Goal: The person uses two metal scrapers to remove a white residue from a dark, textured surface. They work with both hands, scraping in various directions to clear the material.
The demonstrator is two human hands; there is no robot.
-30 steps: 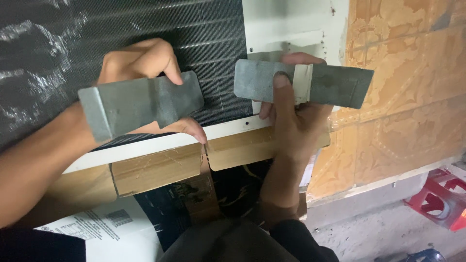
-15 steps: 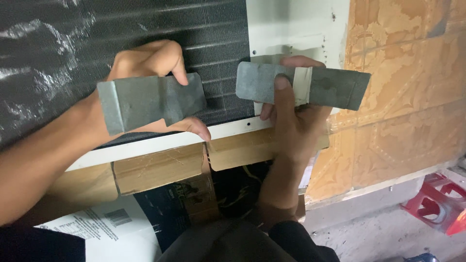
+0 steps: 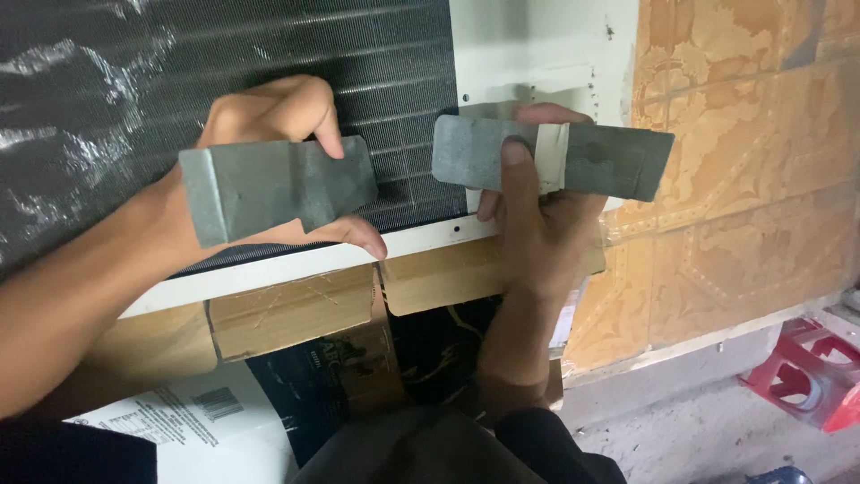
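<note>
My left hand [image 3: 269, 125] grips a bent grey metal bracket [image 3: 269, 186] between fingers on top and thumb below, held flat toward the camera. My right hand [image 3: 537, 224] holds a second grey metal bracket [image 3: 618, 161] with a pale strip of tape across its middle; the thumb presses on its face and the fingers wrap behind. The two brackets are side by side, a small gap apart, in front of a black finned coil panel [image 3: 134, 72].
The finned unit has a white frame edge [image 3: 296, 264] and a white side panel [image 3: 537, 45]. It rests on cardboard boxes [image 3: 287, 309]. A patterned orange-tiled surface [image 3: 743, 179] lies to the right, with a red plastic object [image 3: 806, 381] at the lower right.
My left hand and its bracket have shifted slightly right, toward the other bracket. My right hand has stayed nearly still.
</note>
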